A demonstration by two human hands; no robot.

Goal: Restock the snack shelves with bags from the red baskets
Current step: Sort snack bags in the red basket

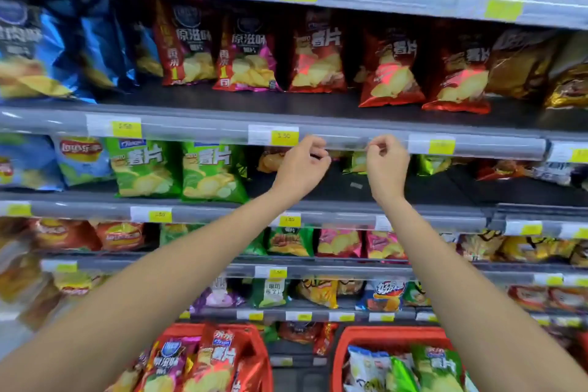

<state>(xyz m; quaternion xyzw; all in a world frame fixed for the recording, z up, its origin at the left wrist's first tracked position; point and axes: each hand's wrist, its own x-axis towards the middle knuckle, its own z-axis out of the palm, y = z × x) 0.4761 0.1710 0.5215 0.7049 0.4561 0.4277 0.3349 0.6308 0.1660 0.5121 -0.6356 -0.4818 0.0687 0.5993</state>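
Both arms reach up to the grey plastic price rail (pixel 343 140) on the front of one snack shelf. The left hand (pixel 302 169) is at the lower edge of this rail, just right of a yellow price label (pixel 284 137), and its fingers are curled. The right hand (pixel 386 165) is at the same edge, a little further right, with thumb and first finger brought close together. The hands are apart from each other. I cannot tell if they really pinch the rail or only touch it.

Directly above the rail, three shiny red crisp bags (pixel 391 70) stand upright on the shelf. Further left above the rail are glossy blue crisp bags (pixel 38 51). Below the rail and to the left of the hands, two bright green crisp bags (pixel 210 172) stand side by side. Behind the hands the dark shelf board (pixel 423 188) is visible.

Far below the rail, at the bottom of the view, are the two baskets. The left red plastic basket (pixel 259 356) holds red and purple bags (pixel 216 356). The right red plastic basket (pixel 388 332) holds green and white bags (pixel 436 366).
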